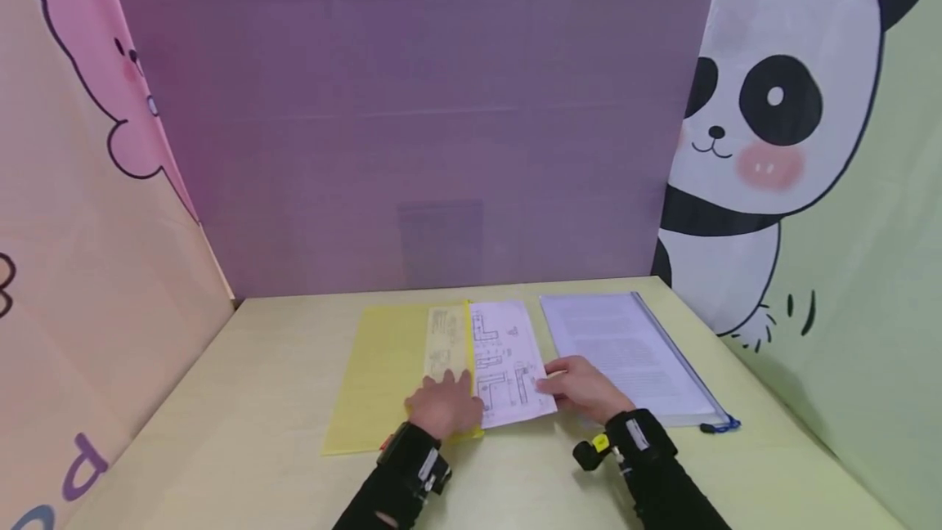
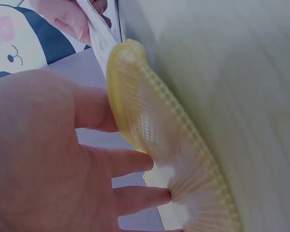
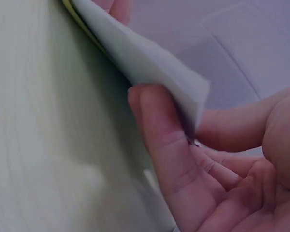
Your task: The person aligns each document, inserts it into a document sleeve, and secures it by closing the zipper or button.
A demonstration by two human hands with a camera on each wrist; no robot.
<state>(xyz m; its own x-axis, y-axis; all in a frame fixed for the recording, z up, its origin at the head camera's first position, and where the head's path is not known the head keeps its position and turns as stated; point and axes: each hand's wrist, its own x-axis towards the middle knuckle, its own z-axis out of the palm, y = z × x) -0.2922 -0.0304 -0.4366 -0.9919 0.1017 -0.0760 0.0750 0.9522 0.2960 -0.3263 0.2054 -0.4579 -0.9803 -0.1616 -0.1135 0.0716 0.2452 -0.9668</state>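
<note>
A yellow zip folder (image 1: 368,391) of translucent mesh lies on the table, its zipped edge bulging in the left wrist view. Printed sheets (image 1: 508,366) with line drawings stick out of its right side; part of the paper shows faintly through the yellow cover. My left hand (image 1: 445,407) rests on the folder near its right edge, fingers extended and spread over the cover. At the lower right corner of the sheets, my right hand (image 1: 585,393) pinches the paper between thumb and fingers. The right wrist view shows that paper edge (image 3: 150,58) lifted off the table.
To the right lies a clear document sleeve (image 1: 618,342) with printed text pages and a dark blue cord pull (image 1: 724,425) at its near corner. The pale wooden table (image 1: 243,399) meets a purple backdrop (image 1: 441,121) behind and cartoon-printed cloth at both sides.
</note>
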